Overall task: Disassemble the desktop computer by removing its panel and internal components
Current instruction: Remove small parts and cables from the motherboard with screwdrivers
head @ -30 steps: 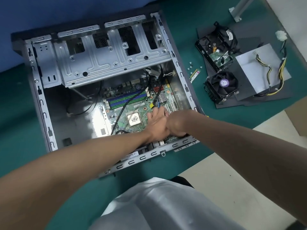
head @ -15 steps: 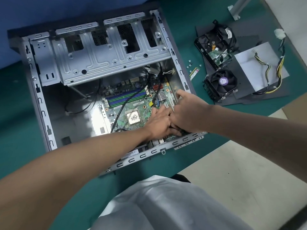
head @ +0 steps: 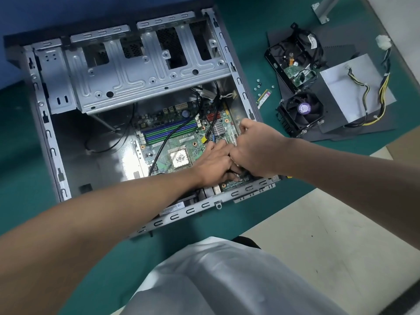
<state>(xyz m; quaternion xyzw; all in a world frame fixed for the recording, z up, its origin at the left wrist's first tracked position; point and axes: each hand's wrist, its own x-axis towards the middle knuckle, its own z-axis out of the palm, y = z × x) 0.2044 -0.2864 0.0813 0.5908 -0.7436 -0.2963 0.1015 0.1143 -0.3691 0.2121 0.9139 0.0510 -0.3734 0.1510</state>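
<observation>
Case [head: 54, 155] open, PSU [head: 354, 92], drive [head: 288, 57] and cooler [head: 300, 110] out on the desk [head: 247, 53]; motherboard [head: 168, 142] still inside, my left hand [head: 213, 164] flat on it, right hand [head: 256, 151] against the left, curled at board edge, grip unclear

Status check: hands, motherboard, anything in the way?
Left hand rests on green motherboard in open grey metal case. Right hand curled beside it, grip unclear. Black cable drapes across board.
</observation>
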